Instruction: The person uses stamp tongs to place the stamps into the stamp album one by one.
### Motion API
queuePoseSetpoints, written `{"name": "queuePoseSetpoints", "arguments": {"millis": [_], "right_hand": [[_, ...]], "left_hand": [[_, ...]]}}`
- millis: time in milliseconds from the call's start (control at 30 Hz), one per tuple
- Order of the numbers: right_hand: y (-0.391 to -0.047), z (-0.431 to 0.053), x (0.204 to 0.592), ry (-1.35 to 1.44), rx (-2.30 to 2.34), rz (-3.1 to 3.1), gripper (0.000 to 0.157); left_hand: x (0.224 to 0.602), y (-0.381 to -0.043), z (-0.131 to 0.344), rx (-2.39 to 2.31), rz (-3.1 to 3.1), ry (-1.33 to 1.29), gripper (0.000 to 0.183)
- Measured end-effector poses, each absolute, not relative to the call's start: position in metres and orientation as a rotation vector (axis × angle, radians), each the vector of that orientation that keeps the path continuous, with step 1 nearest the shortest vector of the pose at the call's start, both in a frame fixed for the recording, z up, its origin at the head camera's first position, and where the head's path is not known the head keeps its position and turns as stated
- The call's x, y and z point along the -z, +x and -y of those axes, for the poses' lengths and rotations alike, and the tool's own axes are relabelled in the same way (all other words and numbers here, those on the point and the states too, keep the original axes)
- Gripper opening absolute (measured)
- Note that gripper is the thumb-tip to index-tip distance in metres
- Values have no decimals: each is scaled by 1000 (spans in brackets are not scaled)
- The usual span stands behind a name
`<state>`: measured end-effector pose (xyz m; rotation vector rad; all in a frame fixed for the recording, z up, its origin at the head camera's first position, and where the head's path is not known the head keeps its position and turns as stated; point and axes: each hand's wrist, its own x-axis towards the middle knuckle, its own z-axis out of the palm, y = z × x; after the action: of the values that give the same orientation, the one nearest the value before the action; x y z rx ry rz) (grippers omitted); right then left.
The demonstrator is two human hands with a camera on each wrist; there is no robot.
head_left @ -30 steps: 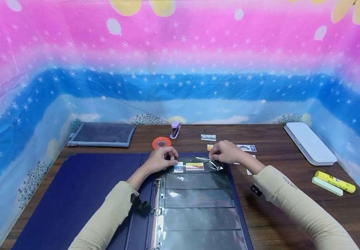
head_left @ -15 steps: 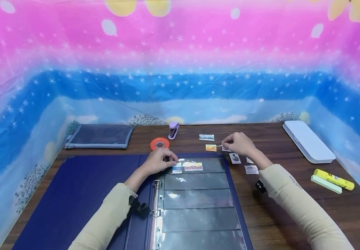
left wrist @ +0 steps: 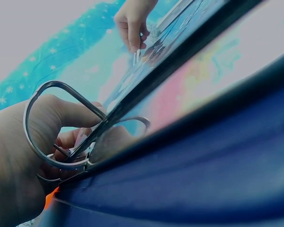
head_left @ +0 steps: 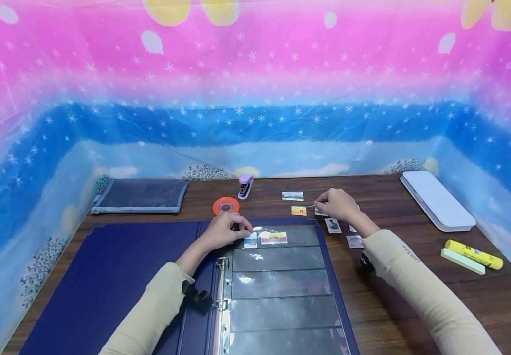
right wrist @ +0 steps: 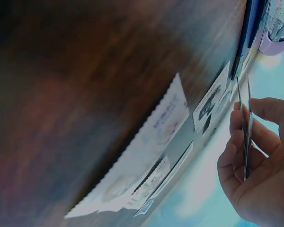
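Observation:
A navy ring binder [head_left: 140, 266] lies spread, with a black pocket page [head_left: 282, 283] on its rings. My left hand [head_left: 225, 230] pinches the page's upper left edge between thumb and fingers, beside a metal ring [left wrist: 28, 123]. In the top pocket sit a small blue stamp [head_left: 250, 241] and a wider red-and-yellow stamp [head_left: 273, 237]. My right hand [head_left: 339, 204] holds metal tweezers [right wrist: 246, 137], their tips apart in the right wrist view. Those tips are at the right edge of an orange-yellow stamp [head_left: 299, 211] on the table; whether they touch it I cannot tell.
Several loose stamps, one with a dark figure [head_left: 333, 226], lie right of the binder. Behind it are an orange tape roll [head_left: 226, 205], a lilac stapler [head_left: 245, 186] and a grey pouch [head_left: 140, 196]. At right: a white case [head_left: 437, 201], a yellow glue stick [head_left: 474, 254].
My right hand has left the page's top right corner and moved right and back to the loose stamps with the tweezers. The top pocket's film lies flatter. My left hand has stayed in place.

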<state>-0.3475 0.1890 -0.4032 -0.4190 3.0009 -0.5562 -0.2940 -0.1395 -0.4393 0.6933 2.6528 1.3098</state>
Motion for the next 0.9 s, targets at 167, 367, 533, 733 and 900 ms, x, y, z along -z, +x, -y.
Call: {"name": "queuePoseSetpoints", "arguments": {"millis": [167, 367, 533, 733, 900], "right_hand": [[-348, -188, 402, -423, 537, -3006, 27], [-345, -188, 393, -443, 648, -3022, 26], [-340, -188, 381, -480, 731, -3000, 26], [-330, -184, 378, -486, 794, -2959, 25], [-326, -185, 382, -534, 774, -2929, 24]], "left_hand": [[439, -293, 139, -1318, -2652, 680, 5], [438, -293, 140, -1338, -2633, 684, 13], [426, -295, 139, -1182, -2671, 760, 17], [397, -303, 130, -801, -2625, 885, 14], [384, -316, 112, -688, -2508, 871, 21]]}}
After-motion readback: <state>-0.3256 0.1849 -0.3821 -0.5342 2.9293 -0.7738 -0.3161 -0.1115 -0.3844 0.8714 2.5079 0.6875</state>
